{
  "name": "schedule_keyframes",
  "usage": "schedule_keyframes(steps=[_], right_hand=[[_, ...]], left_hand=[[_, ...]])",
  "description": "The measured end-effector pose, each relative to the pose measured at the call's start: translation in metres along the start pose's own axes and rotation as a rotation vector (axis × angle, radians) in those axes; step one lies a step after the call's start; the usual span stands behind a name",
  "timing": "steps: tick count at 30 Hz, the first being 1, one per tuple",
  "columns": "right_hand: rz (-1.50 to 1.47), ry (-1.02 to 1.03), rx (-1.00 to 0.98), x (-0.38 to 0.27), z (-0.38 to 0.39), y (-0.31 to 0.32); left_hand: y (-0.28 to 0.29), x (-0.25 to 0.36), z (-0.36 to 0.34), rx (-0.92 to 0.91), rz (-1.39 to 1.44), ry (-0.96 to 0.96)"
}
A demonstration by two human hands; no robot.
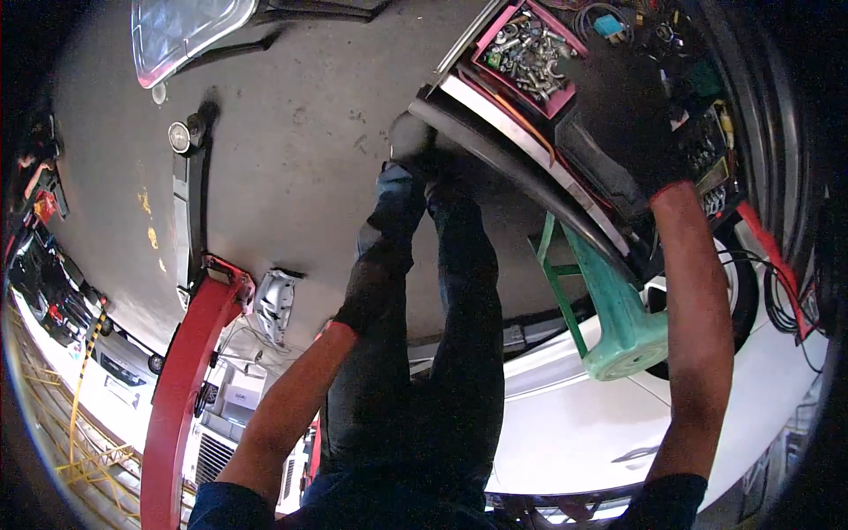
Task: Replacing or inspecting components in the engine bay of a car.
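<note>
My left hand (373, 287), in a dark glove with a red cuff edge, hangs low in front of my left trouser leg. Its fingers merge with the dark cloth and something blue-grey beyond them, so I cannot make out a grip. To the right, my right hand (634, 132) reaches into an open tool cart (495, 102), also in a dark glove. Deep shade swallows its fingers. Just beside that hand lies a black tray (587, 163). Farther up in the cart sits a pink bin (565, 104) full of loose metal bolts and fittings.
A green stool (623, 340) stands right of my legs, before a white car (574, 433). On the left are a red lift post (181, 389) and its metal arm (181, 208). A clear-topped table (190, 31) stands far left. Cables (777, 296) hang at the right.
</note>
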State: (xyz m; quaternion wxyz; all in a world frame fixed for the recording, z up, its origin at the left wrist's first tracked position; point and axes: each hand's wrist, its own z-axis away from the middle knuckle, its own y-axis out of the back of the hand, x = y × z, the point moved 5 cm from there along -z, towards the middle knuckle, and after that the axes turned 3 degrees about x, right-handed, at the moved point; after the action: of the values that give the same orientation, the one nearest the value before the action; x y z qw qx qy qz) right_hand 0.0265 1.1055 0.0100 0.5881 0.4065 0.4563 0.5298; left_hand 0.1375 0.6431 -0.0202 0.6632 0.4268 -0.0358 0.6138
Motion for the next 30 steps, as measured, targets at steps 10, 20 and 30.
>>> schedule_keyframes(steps=[10, 20, 30], right_hand=[[-0.053, 0.034, 0.063, -0.017, -0.003, 0.001], [0.042, 0.029, -0.121, -0.009, -0.014, -0.007], [0.011, 0.215, 0.013, -0.043, -0.017, -0.001]], left_hand=[[0.03, 0.031, -0.013, 0.054, 0.115, 0.111], [0.018, 0.013, -0.006, 0.076, 0.289, 0.175], [0.001, 0.004, -0.005, 0.112, 0.142, 0.151]])
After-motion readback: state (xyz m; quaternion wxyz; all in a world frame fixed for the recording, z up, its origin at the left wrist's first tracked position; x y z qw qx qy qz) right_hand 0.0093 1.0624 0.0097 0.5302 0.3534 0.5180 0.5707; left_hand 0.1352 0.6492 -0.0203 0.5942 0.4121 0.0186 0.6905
